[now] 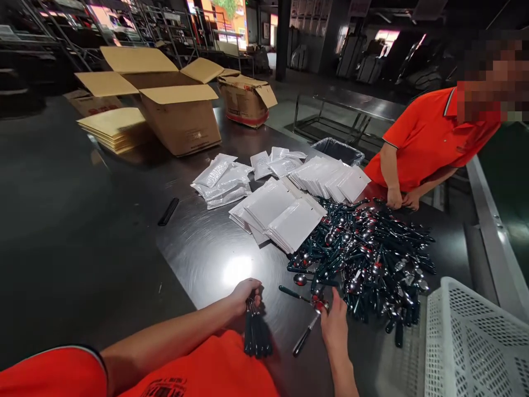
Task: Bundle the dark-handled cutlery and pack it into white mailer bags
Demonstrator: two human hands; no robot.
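My left hand (247,295) is closed round a bundle of dark-handled spoons (257,333). Their handles hang down toward me, and their heads are hidden in my fist. At the near edge of a big heap of dark-handled metal spoons (363,253), my right hand (335,320) has its thumb and index finger apart. It touches or hovers over a few loose spoons; contact is hard to tell. One loose spoon (303,341) points its handle toward me, and another spoon (293,293) has its handle pointing left.
Stacks of white envelopes (281,212) and filled white packets (223,179) lie beyond the heap on the metal table (185,242). A black object (168,212) lies left. Cardboard boxes (182,121) stand behind, a white basket (475,336) at right. A co-worker (433,132) handles the heap's far side.
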